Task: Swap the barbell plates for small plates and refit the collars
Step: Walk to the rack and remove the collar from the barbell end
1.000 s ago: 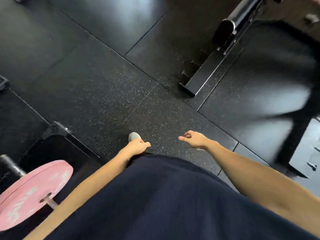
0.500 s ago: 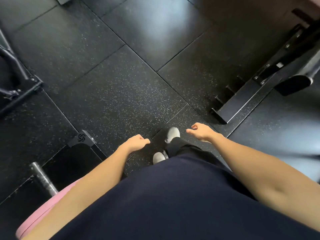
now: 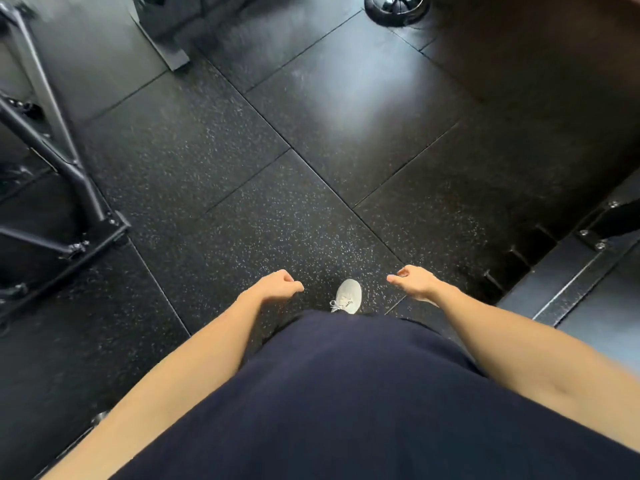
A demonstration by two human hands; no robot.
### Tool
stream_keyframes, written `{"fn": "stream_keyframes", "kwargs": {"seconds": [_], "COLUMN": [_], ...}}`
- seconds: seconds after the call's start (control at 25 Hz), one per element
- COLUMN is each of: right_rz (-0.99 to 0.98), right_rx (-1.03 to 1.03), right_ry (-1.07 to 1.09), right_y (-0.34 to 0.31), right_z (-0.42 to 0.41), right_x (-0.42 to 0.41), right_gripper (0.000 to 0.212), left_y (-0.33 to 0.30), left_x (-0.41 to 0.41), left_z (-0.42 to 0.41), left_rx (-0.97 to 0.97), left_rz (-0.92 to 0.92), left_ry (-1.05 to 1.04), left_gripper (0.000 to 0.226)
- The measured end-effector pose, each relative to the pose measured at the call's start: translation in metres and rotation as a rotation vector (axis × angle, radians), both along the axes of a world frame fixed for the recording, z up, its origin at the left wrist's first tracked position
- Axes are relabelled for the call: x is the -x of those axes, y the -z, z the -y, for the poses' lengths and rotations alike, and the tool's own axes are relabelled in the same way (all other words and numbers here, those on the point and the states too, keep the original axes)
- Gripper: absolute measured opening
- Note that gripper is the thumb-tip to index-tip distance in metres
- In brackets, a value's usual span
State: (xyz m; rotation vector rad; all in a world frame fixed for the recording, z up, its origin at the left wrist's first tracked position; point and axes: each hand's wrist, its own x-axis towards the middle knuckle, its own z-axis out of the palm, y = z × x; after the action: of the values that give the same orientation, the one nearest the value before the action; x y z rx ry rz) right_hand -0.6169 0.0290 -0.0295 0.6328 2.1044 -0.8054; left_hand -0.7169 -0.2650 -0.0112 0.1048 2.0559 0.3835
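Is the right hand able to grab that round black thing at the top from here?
Probably not yet. The right hand hangs loosely curled and empty beside the body, and the round black thing sits far across the floor. Nothing blocks the way; the person would likely need to walk over first.

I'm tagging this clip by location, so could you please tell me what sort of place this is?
Most likely a gym: speckled black rubber floor tiles, a black steel equipment frame at left, and what looks like a kettlebell at the top edge.
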Motion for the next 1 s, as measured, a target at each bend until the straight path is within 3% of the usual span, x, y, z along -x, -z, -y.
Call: {"fn": "stream_keyframes", "kwargs": {"seconds": [0.24, 0.36, 0.48, 0.56, 0.64, 0.76, 1.0], "right_rz": [-0.041, -0.014, 0.007, 0.008, -0.019, -0.041, -0.035], "right_rx": [0.008, 0.019, 0.019, -0.002, -0.009, -0.026, -0.005], "right_ry": [-0.007, 0.017, 0.082, 0.142, 0.196, 0.297, 0.438], "right_y": [-0.016, -0.008, 0.001, -0.004, -0.007, -0.017, -0.013], "right_z": [-0.026, -0.038, -0.049, -0.059, -0.069, -0.091, -0.145], "right_x": [0.158, 0.224, 0.304, 0.358, 0.402, 0.471, 0.574], "right_gripper": [0.056, 0.058, 0.06, 0.061, 0.06, 0.058, 0.056], "left_y": [-0.006, 0.003, 0.014, 0.022, 0.019, 0.01, 0.012], "left_x": [0.146, 0.22, 0.314, 0.384, 0.442, 0.529, 0.67], "left_z": [-0.019, -0.037, -0.051, -0.058, -0.068, -0.095, -0.184], "left_rx": [0.034, 0.06, 0.023, -0.002, 0.01, 0.006, -0.037], "left_rz": [-0.048, 0.014, 0.071, 0.093, 0.077, 0.063, -0.015], "left_ry": [0.006, 0.051, 0.047, 0.107, 0.154, 0.141, 0.231], "left_gripper": [0.033, 0.036, 0.028, 0.035, 0.044, 0.026, 0.035]}}
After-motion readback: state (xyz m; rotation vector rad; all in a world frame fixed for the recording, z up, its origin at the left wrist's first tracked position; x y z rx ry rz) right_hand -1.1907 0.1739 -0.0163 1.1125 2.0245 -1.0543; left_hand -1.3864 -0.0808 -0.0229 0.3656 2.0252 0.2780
